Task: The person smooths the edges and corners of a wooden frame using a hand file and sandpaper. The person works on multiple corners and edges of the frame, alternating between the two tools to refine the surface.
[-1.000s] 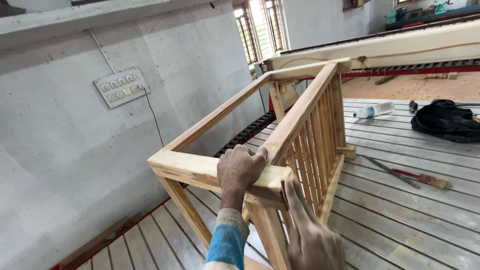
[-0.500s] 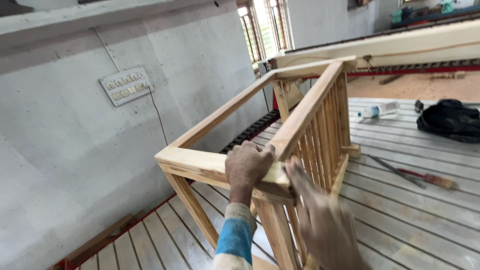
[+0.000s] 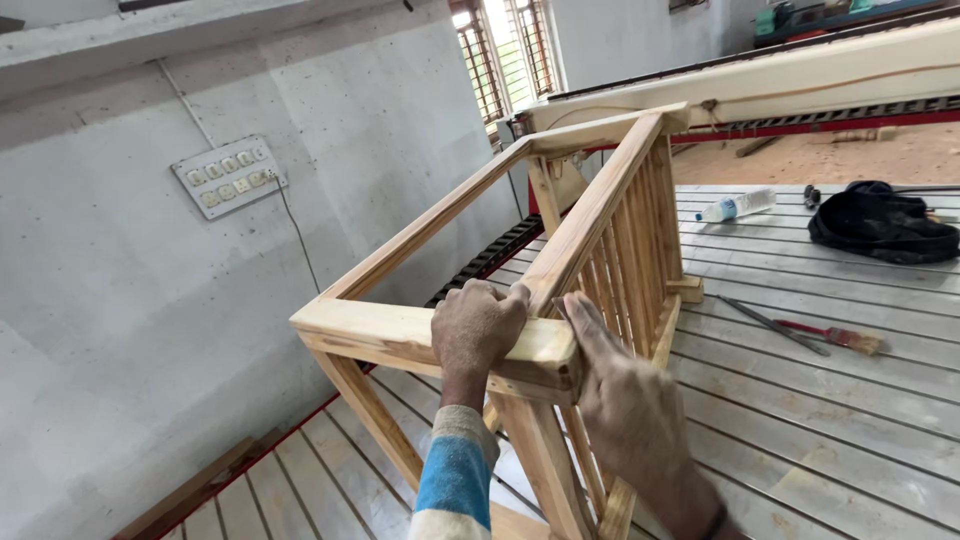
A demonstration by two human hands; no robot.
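Two hands steady the near corner of a slatted wooden frame (image 3: pixel 560 270) standing on the bench (image 3: pixel 800 400).

Nearest the camera, the left hand (image 3: pixel 478 328) is clenched over the frame's near top rail with its fingers (image 3: pixel 500 297) curled across the edge, while the right hand (image 3: pixel 625 395) lies flat and unclenched against the corner post just beside it, grasping nothing. The frame is pale, smooth-planed timber, square-section rails with a row of thin upright slats along its right side; it looks light and tall, so a hard push at this corner could tip it toward the grey plastered wall (image 3: pixel 150 330) left of it, and a finger could be pinched at the joint. Right of the frame, on the ribbed metal bench, lie a red-handled brush (image 3: pixel 830 335), then a clear plastic bottle (image 3: pixel 735 206) and a black bag (image 3: pixel 880 222) farther off.
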